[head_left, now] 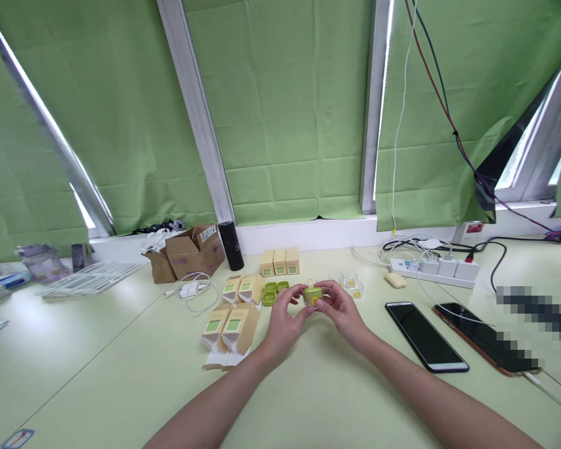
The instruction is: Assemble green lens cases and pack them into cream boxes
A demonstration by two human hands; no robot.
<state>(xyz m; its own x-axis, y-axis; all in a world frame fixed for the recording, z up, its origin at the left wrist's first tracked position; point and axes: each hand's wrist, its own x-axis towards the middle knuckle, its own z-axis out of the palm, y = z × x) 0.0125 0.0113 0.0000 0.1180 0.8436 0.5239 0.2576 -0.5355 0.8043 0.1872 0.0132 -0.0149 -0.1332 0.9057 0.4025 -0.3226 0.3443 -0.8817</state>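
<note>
My left hand (284, 319) and my right hand (343, 312) meet over the middle of the pale green table (98, 374), both pinching a small green case (313, 294) between their fingertips. Just left of the hands lie several more small green cases (273, 291). Cream-coloured little boxes with green labels lie opened in front of my left hand (231, 327), and three closed ones (279, 262) stand in a row behind. Two clear plastic shells (350, 284) rest just beyond my right hand.
Two phones (425, 337) (484, 337) lie face up at the right, behind them a white power strip (432, 269) with chargers and cables. A brown cardboard box (194, 249), a black cylinder (231, 245) and a white charger with cable (191, 290) sit at the back left.
</note>
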